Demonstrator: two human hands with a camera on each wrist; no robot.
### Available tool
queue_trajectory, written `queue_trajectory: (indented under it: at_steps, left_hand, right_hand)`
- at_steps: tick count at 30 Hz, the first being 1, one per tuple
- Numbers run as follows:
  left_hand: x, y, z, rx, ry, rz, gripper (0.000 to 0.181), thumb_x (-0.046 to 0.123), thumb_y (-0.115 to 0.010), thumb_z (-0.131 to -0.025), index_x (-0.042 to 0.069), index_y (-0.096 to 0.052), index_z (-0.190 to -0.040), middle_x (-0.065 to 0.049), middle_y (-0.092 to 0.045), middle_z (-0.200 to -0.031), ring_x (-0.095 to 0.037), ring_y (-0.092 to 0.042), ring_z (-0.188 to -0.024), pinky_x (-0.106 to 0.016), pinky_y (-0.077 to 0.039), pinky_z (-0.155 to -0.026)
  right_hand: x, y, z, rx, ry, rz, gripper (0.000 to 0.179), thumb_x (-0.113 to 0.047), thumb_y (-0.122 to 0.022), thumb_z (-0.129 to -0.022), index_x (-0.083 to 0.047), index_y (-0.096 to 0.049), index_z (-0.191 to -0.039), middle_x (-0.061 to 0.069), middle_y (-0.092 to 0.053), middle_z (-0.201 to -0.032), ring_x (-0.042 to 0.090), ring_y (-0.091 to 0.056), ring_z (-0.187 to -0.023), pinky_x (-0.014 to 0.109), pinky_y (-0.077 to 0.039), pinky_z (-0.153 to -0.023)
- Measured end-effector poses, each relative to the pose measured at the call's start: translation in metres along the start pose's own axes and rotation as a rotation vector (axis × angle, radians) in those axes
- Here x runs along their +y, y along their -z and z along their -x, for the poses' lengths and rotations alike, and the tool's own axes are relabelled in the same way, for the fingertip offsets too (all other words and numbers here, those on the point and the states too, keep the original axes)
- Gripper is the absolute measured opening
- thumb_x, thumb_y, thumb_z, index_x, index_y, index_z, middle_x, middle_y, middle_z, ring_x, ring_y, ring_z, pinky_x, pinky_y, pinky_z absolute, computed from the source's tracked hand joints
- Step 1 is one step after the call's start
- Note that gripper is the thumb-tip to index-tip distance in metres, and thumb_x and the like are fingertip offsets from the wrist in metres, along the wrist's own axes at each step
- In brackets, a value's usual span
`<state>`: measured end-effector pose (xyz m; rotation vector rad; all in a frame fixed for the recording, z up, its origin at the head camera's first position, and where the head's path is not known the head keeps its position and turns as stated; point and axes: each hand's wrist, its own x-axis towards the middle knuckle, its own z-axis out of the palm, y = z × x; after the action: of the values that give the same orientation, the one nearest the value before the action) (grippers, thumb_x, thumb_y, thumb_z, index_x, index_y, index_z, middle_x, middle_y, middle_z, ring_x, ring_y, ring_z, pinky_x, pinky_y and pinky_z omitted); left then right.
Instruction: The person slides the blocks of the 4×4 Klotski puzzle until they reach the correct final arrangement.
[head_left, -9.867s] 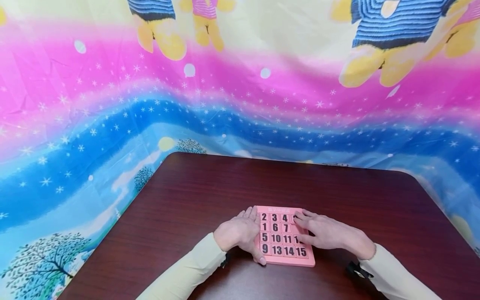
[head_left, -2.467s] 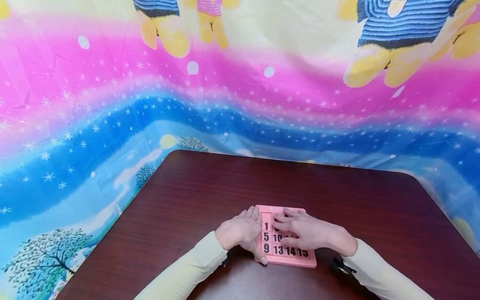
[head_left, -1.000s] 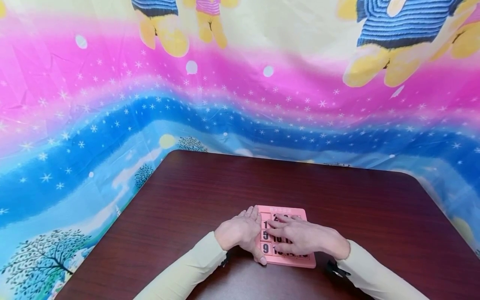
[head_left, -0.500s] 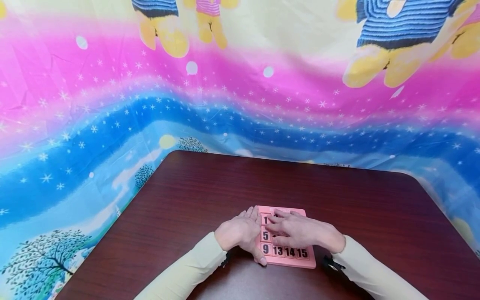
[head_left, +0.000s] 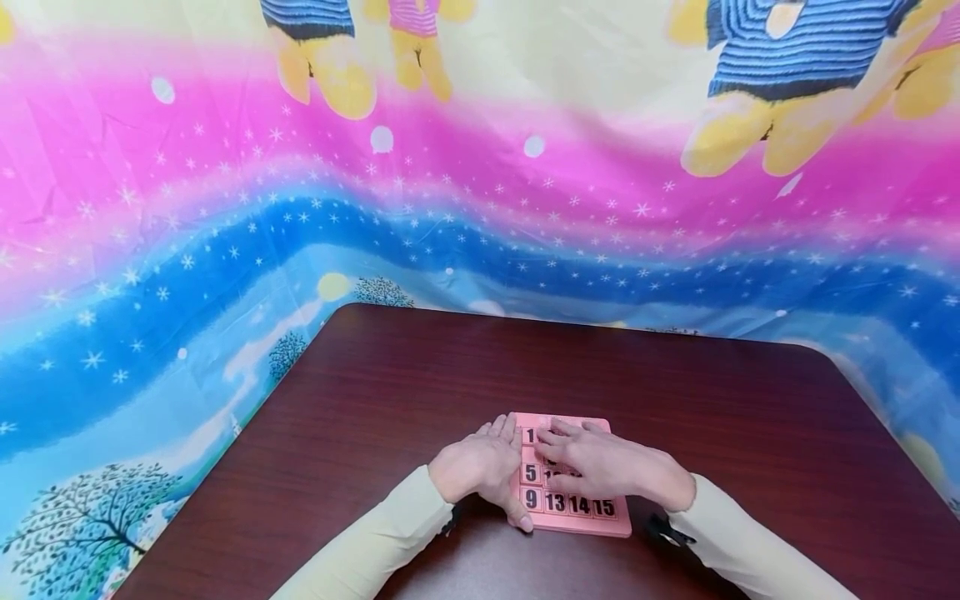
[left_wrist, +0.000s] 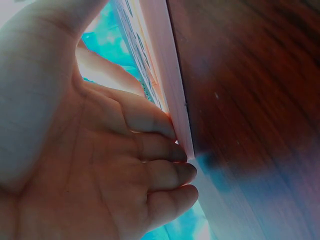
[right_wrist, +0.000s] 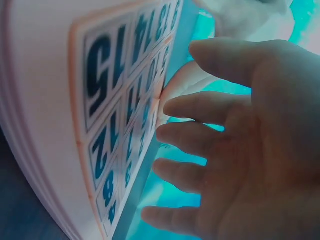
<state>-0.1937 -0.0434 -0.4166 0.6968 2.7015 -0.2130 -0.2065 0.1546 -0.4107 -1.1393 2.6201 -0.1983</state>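
A pink number slide puzzle [head_left: 585,527] lies flat on the table, its tiles printed with dark numerals. Tile 1 [head_left: 529,436] occupies the far left corner, with a vacant slot just below it and tile 5 [head_left: 531,473] under that. Along the puzzle's left side rests my left hand [head_left: 483,467], fingers extended against the edge, thumb near the lower corner. My right hand [head_left: 611,462] reaches over from the right with spread fingers, covering many upper tiles. In the right wrist view its fingertips are close to the tile face; actual contact is unclear. Tiles 13, 14 and 15 [right_wrist: 105,72] show in the bottom row.
A dark reddish-brown wooden table [head_left: 420,375] with rounded far corners carries the puzzle near its front. Behind it hangs a colourful cloth [head_left: 450,192] with snowflakes and bears. Dark straps [head_left: 670,531] sit under the light sleeves at the wrists.
Since one second ago, tile 1 has slid up into the far left corner slot, leaving its former slot vacant. The right hand shifted slightly away from the body; the left stayed put.
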Motion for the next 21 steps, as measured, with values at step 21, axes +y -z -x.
queue_trajectory:
  at_steps: [21]
  left_hand:
    - [0.0, 0.0, 0.001, -0.005, 0.008, -0.004, 0.133, 0.081, -0.072, -0.059, 0.002, -0.024, -0.155, -0.017, -0.017, -0.164, -0.027, -0.02, -0.152, -0.035, -0.023, -0.124]
  right_hand:
    - [-0.028, -0.014, 0.029, 0.015, 0.148, 0.064, 0.051, -0.05, -0.047, -0.1, -0.021, -0.056, -0.141, 0.007, -0.049, -0.15, 0.033, -0.037, -0.144, 0.056, -0.036, -0.114]
